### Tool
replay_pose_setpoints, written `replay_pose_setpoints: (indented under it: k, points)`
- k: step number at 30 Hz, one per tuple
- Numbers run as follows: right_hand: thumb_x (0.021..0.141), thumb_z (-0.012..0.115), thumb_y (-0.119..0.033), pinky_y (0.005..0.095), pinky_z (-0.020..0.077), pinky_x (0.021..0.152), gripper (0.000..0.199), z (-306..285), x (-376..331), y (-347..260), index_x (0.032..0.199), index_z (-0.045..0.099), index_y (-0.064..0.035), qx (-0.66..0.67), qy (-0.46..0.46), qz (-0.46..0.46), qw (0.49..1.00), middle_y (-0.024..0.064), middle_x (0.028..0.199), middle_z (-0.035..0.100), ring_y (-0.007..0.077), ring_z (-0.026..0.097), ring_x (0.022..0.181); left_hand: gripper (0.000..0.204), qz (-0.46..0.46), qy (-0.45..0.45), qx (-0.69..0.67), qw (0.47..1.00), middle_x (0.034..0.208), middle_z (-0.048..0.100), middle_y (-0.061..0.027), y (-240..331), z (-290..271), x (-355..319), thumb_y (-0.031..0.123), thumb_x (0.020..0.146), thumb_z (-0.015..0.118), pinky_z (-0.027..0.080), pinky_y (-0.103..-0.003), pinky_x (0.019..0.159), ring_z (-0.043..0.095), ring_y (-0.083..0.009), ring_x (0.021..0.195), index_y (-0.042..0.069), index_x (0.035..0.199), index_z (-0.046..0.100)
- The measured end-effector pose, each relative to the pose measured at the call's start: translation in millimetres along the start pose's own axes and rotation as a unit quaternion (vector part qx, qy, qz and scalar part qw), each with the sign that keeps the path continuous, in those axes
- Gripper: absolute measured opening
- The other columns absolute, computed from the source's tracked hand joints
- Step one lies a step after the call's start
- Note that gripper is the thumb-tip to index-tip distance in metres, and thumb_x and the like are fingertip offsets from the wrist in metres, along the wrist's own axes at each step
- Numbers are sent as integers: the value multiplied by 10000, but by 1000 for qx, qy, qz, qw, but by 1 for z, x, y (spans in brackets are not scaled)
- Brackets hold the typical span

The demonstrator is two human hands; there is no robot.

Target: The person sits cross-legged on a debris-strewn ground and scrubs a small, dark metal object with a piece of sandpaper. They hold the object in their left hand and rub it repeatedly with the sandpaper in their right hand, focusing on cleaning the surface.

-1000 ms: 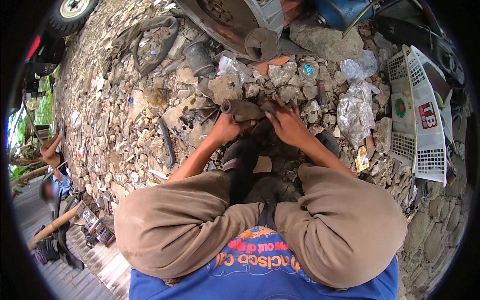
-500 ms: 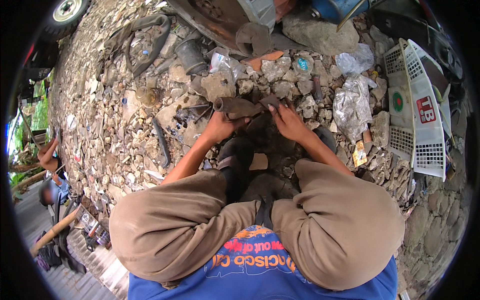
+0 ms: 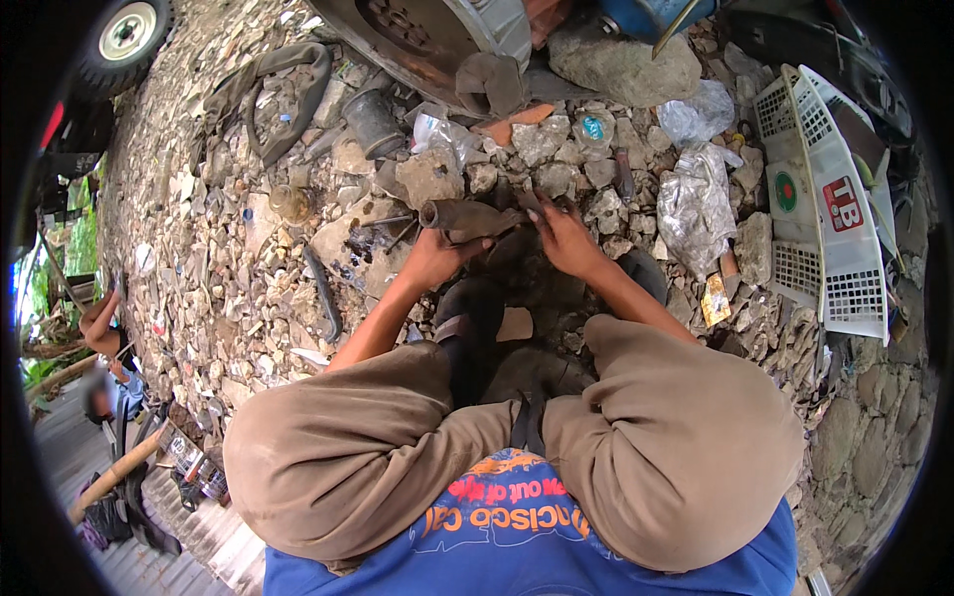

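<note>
My left hand (image 3: pixel 437 258) is closed round a brown, dirty, tube-shaped part (image 3: pixel 465 216) with a round open end, which tapers toward the right. My right hand (image 3: pixel 568 241) pinches a small dark, flat piece, like a scrap of sandpaper (image 3: pixel 528 202), against or close to the part's narrow end. Whether the two touch cannot be made out. Both hands are above the stony ground, in front of my bent knees. On a stained flat stone left of the part lies a thin metal rod (image 3: pixel 386 220).
Rubble covers the ground. Ahead stand a rusty metal drum-like part (image 3: pixel 437 50), a boulder (image 3: pixel 626 68) and a grey can (image 3: pixel 374 123). A rubber loop (image 3: pixel 320 84) lies far left. At right are a crumpled silvery bag (image 3: pixel 693 204) and a white plastic crate (image 3: pixel 840 209). Another person (image 3: pixel 117 387) sits far left.
The flat piece in my right hand has tilted and shows less of its face; the right fingers have shifted slightly left. My left hand still grips the tube-shaped part.
</note>
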State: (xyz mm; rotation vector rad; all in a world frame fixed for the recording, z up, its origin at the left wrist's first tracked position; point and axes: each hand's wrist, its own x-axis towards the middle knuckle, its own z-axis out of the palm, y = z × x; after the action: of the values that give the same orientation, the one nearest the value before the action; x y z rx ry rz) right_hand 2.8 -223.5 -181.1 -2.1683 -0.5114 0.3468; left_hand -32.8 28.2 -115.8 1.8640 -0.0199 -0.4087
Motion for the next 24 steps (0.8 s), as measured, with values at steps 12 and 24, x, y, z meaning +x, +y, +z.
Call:
replay_pose_setpoints:
  k: [12, 24]
  points:
    - [1073, 466, -163, 667, 128, 1205, 382, -3, 1, -8, 1438, 546, -82, -61, -2, -76, 995, 212, 1430, 561, 362, 313, 1508, 387, -12, -2, -15, 1000, 1158, 742, -74, -3, -2, 0, 85, 883, 785, 517, -332, 949, 665, -168, 1052, 29, 1252, 681]
    - [1077, 471, -218, 698, 106, 1195, 415, 1, -4, 4, 1483, 520, -142, -32, -6, -40, 999, 161, 1444, 582, 376, 327, 1507, 394, -19, 1, 6, 1000, 1190, 731, -65, -15, -1, 0, 124, 893, 798, 507, -334, 964, 654, -169, 1064, 30, 1256, 675]
